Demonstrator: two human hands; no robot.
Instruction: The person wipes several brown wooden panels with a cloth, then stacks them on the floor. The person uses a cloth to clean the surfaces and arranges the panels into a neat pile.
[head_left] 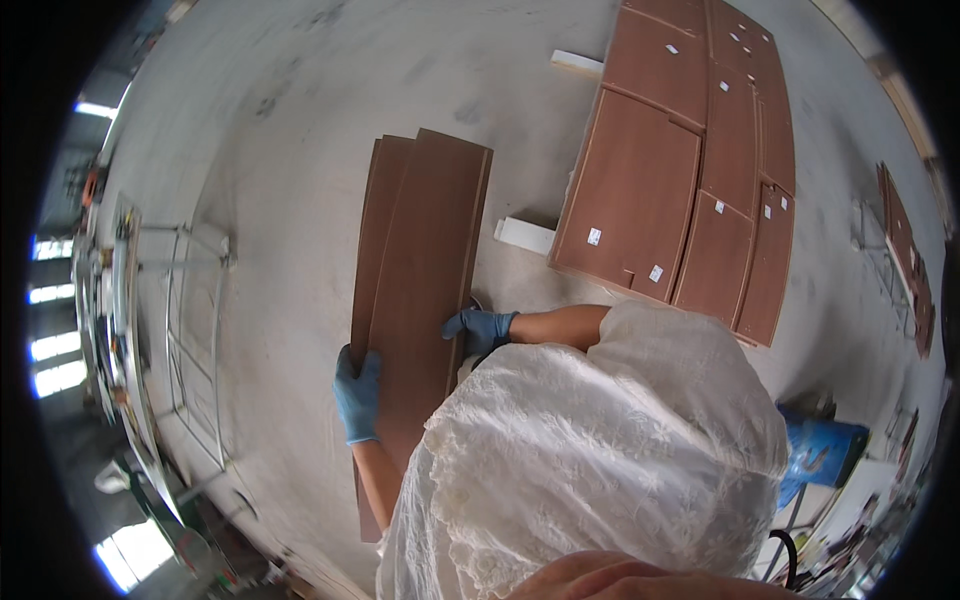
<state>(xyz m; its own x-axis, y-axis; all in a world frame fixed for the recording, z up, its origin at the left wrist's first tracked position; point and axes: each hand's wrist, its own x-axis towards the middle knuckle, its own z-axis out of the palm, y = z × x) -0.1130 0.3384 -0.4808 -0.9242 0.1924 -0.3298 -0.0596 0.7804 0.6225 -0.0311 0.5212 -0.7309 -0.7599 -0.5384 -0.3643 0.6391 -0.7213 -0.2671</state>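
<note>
Left hand: a blue-gloved hand (358, 395) closed around the left edge of the brown boards (425, 250).
Right hand: a blue-gloved hand (480, 328) gripping their right edge, fingers lapping onto the face.
Brown boards: held between the two hands, left of the person's white lace garment (600, 420), long ends pointing away; one overlaps the other, slightly fanned.
Progress: many brown panels (635, 180) already lie flat side by side, far right; the held boards are apart from them, not laid down with them. How much remains cannot be told.
Board count: two visible in the hands; any beneath are hidden.
Panel count: at least seven upper faces; layers below cannot be counted.
Label count: at least seven white labels (594, 236) on the panels, with smaller marks at the far end.
White bars: two (525, 235), poking out left from under the panels.
Metal frame: one (220, 340), standing on the floor (280, 200), far left.
</note>
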